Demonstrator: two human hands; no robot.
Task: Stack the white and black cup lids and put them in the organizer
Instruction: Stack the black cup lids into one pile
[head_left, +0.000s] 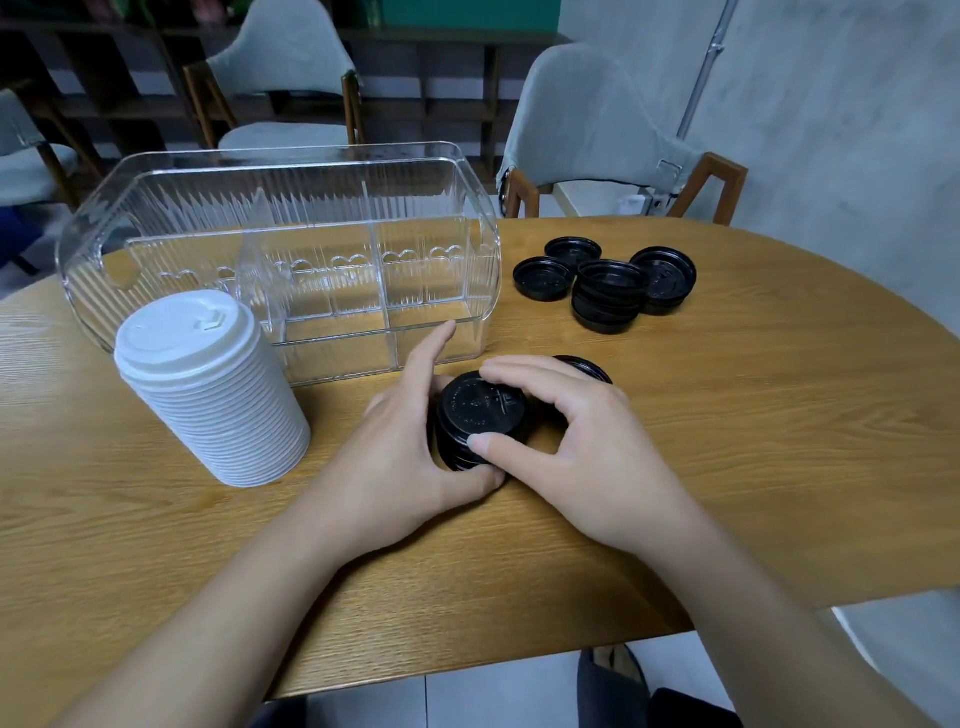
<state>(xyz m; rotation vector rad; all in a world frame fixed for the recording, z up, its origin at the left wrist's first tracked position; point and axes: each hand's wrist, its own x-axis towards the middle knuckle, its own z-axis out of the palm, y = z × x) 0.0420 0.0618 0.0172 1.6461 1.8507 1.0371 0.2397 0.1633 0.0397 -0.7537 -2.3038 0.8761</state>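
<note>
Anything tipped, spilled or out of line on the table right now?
Nothing spilled or damaged. The white lid stack leans left but stands. Both hands hold a short black lid stack. Loose black lids sit scattered right of the organizer, which holds no lids.

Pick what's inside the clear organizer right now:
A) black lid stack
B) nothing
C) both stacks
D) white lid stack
B: the organizer shows only bare dividers; the white lid stack stands on the table in front of it, and both hands grip a black lid stack.
</note>
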